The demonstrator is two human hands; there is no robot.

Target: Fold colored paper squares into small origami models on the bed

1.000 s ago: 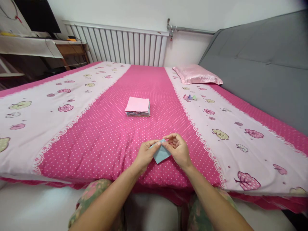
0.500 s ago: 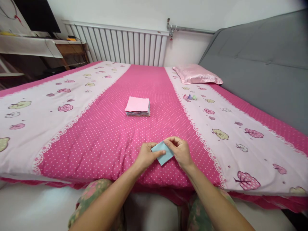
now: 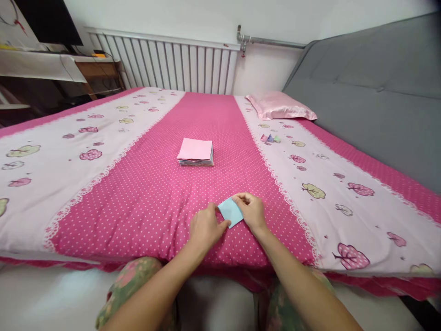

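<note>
Between my hands, just above the near part of the bed, is a small light-blue square of folded paper (image 3: 230,212). My left hand (image 3: 206,226) grips its left side, the thumb at the lower corner and the fingers at the left corner. My right hand (image 3: 251,210) pinches the upper right edge, with the thumb on top and the fingers curled behind. A stack of square paper (image 3: 195,149), pink on top, lies on the bed beyond my hands. To the right sit several small folded paper pieces (image 3: 270,138) in pink, purple and green.
The bed (image 3: 155,202) has a pink dotted cover with white printed side bands. A pink pillow (image 3: 279,105) lies at the far right by the grey headboard (image 3: 372,87). Behind are a white radiator (image 3: 172,62) and a desk (image 3: 98,69) with a monitor (image 3: 48,20).
The blue paper has turned and shifted slightly away from me. My left thumb has slid from the paper's middle to its lower corner; my right hand has moved a little left.
</note>
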